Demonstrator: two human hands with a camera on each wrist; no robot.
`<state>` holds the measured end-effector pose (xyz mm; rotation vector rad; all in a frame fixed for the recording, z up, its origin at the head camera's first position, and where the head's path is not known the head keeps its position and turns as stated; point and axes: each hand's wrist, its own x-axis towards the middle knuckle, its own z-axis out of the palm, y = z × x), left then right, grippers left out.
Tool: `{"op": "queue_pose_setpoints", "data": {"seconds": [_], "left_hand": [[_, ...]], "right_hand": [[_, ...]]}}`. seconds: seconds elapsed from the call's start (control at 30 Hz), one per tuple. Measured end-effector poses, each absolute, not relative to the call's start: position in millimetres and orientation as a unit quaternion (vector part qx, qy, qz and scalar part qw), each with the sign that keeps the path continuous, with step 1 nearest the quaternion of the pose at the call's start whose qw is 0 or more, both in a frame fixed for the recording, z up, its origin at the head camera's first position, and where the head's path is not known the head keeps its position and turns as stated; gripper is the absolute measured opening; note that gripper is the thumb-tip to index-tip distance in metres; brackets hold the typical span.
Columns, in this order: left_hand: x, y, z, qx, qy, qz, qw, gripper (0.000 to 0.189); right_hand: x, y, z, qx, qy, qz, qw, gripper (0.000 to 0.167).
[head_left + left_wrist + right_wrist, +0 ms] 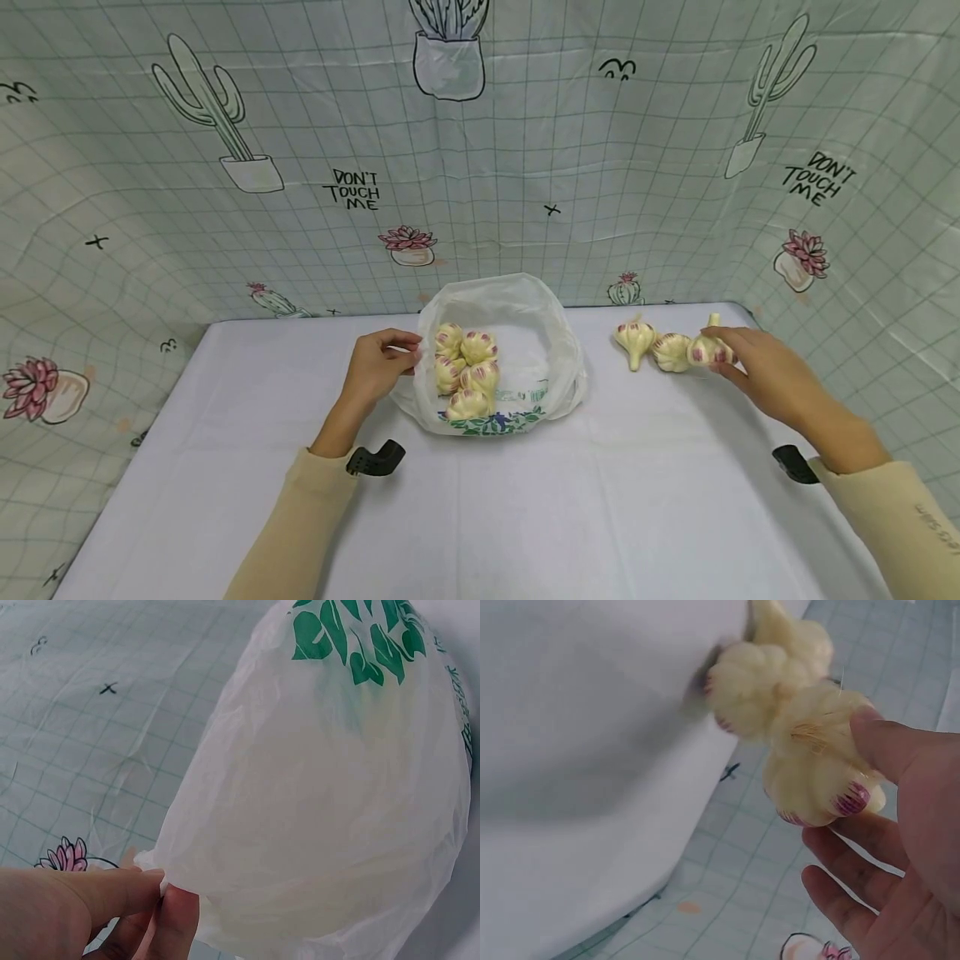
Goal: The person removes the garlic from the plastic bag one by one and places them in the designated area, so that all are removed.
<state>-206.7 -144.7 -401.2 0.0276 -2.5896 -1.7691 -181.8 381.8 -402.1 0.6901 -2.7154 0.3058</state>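
Note:
A white plastic bag [566, 354] with green leaf and blue print stands open on the table. Several pale garlic bulbs [480, 377] with purple streaks lie bunched in its left half. My left hand [377, 367] pinches the bag's left rim between thumb and fingers; the left wrist view shows the thumb [135, 892] against the thin plastic. Over on the right, my right hand [776, 379] holds a garlic bulb [802, 780], thumb on one side and fingers on the other. Close beside it sit two more bulbs, a middle one [672, 352] and a left one [636, 337] with its stem toward me.
A white cloth covers the table [480, 517]. Behind it and at both sides hangs a checked curtain [495, 167] printed with cacti and lettering. Black wrist bands [377, 458] show at both sleeves.

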Motion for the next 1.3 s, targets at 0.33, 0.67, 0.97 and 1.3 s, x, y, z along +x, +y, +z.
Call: {"op": "queue_pose_setpoints", "data": {"seconds": [0.33,0.67,0.97,1.3], "left_hand": [[-207,-144,-401,0.012,-0.827,-0.562,0.003,0.023],[-206,-144,-402,0.012,-0.829,-0.56,0.003,0.023],[-207,-145,-402,0.013,-0.829,-0.559,0.002,0.023],[-207,-144,-402,0.014,-0.83,-0.558,0.002,0.022]], "right_hand": [[-188,405,-415,0.236,-0.958,0.094,0.134,0.049],[-198,412,-429,0.238,-0.963,0.091,0.091,0.043],[-208,411,-431,0.219,-0.97,0.098,0.05,0.041],[-217,408,-429,0.221,-0.969,0.105,0.042,0.038]]}}
